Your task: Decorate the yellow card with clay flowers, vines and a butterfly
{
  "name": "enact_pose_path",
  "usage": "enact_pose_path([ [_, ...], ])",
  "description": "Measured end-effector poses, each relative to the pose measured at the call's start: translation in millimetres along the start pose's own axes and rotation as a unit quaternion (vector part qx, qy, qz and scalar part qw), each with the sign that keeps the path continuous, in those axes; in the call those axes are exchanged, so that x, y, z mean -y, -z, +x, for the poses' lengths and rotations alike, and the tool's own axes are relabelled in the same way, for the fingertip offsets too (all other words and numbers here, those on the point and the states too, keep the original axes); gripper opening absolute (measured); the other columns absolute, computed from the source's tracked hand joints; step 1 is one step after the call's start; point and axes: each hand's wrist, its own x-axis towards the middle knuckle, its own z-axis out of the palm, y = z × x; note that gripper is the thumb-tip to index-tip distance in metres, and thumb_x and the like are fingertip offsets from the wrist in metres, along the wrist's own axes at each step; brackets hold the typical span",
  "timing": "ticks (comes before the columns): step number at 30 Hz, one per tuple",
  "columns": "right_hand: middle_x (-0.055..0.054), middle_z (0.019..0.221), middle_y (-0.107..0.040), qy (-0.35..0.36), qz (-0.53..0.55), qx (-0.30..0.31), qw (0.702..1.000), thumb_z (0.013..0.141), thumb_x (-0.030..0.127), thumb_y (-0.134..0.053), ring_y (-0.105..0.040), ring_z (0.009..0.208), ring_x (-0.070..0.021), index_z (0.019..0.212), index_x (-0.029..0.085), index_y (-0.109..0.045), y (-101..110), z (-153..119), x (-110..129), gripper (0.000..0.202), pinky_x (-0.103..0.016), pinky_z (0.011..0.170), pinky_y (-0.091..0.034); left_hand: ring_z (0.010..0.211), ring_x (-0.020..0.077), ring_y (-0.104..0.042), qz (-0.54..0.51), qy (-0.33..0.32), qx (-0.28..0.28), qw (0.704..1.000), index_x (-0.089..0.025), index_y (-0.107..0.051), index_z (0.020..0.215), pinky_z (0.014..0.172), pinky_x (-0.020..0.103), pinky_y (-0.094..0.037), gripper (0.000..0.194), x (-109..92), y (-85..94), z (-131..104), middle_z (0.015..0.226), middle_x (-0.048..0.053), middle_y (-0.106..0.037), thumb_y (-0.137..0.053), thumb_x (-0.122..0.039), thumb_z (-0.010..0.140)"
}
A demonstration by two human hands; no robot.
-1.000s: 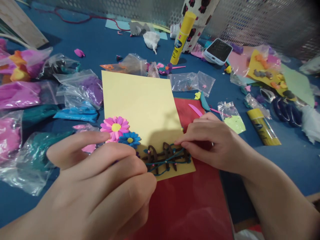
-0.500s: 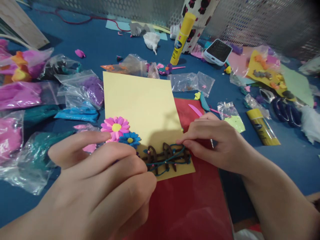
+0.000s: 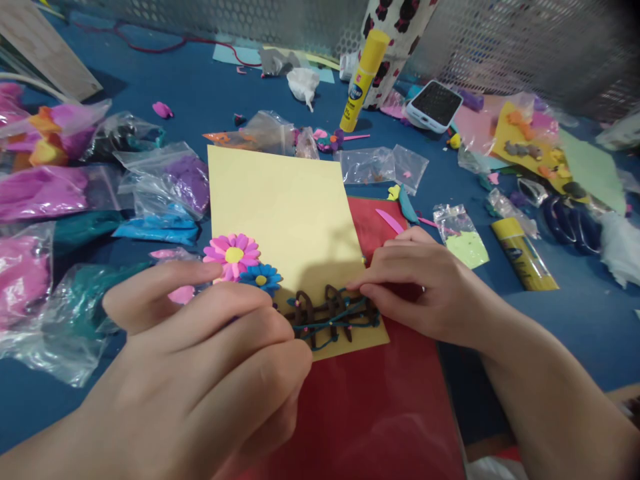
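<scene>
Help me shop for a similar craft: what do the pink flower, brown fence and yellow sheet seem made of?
Pink flower: probably soft modelling clay, matte; its petals look plump and rounded.
Brown fence: likely similar clay, dull, its bars uneven and rounded as if hand-shaped.
Yellow sheet: paper or thin card, I can't tell which; smooth, matte, flat, straight-edged.
</scene>
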Motion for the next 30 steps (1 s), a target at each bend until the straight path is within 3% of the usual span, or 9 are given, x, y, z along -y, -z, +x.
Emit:
enact_pose_path([
  [3,0.003,0.071,-0.067,0.008,-0.011,-0.001,1.000,0.089,0.022,-0.057,-0.059,0.068,-0.0112,0.089,0.025,-0.071,-0.5,-0.4,-0.9,0.014,-0.033,0.074,-0.035,0.075,0.0155,-0.058,0.006,-0.052,0.021,0.998,-0.025,-0.057,0.081,0.090,0.041,-0.033,0.007,1.8,1.6,1.0,0.069,-0.007,-0.067,-0.059,-0.019,0.083],
  [9,0.004,0.068,-0.066,0.023,-0.022,-0.006,0.999,0.088,0.022,-0.058,-0.059,0.066,-0.0113,0.089,0.024,-0.071,-0.5,-0.8,-2.8,0.013,-0.033,0.076,-0.035,0.070,0.0158,-0.057,0.010,-0.029,0.011,0.999,-0.024,-0.055,0.077,0.085,0.041,-0.033,0.015,0.2,1.7,8.6,0.062,-0.006,-0.065,-0.052,-0.013,0.085],
  [16,0.001,0.079,-0.075,0.022,-0.011,-0.123,0.992,0.090,0.021,-0.055,-0.063,0.068,-0.0127,0.085,0.023,-0.071,5.2,-1.4,-3.6,0.017,-0.033,0.076,-0.039,0.076,0.0185,-0.058,0.001,-0.012,0.044,0.999,-0.024,-0.054,0.078,0.090,0.044,-0.032,0.010,0.7,4.0,8.2,0.069,-0.006,-0.066,-0.053,-0.018,0.086],
  [21,0.001,0.081,-0.076,-0.019,-0.041,-0.156,0.987,0.089,0.023,-0.055,-0.064,0.067,-0.0142,0.084,0.024,-0.072,5.0,-1.3,-6.0,0.018,-0.033,0.073,-0.039,0.076,0.0174,-0.058,-0.021,0.019,0.044,0.999,-0.025,-0.055,0.074,0.095,0.045,-0.031,0.013,-2.9,4.6,11.0,0.067,-0.006,-0.064,-0.053,-0.019,0.085],
  [24,0.001,0.077,-0.076,0.020,-0.020,-0.160,0.987,0.089,0.022,-0.056,-0.060,0.062,-0.0117,0.084,0.023,-0.072,0.7,-2.1,1.4,0.017,-0.032,0.073,-0.037,0.075,0.0163,-0.059,-0.018,0.020,0.041,0.999,-0.025,-0.056,0.074,0.096,0.044,-0.030,0.012,-5.0,5.2,13.7,0.068,-0.007,-0.065,-0.054,-0.020,0.085],
  [28,0.004,0.070,-0.070,0.123,0.000,-0.116,0.986,0.089,0.023,-0.060,-0.058,0.060,-0.0086,0.093,0.024,-0.072,-10.2,-3.4,20.1,0.012,-0.030,0.073,-0.035,0.075,0.0161,-0.059,-0.037,0.027,0.049,0.998,-0.024,-0.057,0.073,0.095,0.043,-0.029,0.012,-6.3,7.1,15.9,0.068,-0.007,-0.066,-0.057,-0.020,0.084],
  [30,0.005,0.071,-0.068,0.176,-0.018,-0.122,0.977,0.090,0.024,-0.062,-0.059,0.064,-0.0084,0.096,0.026,-0.071,-16.7,-3.3,27.0,0.011,-0.029,0.072,-0.035,0.076,0.0154,-0.059,-0.057,0.030,0.058,0.996,-0.024,-0.058,0.073,0.096,0.042,-0.028,0.011,-6.9,7.9,15.7,0.068,-0.007,-0.066,-0.060,-0.022,0.083],
])
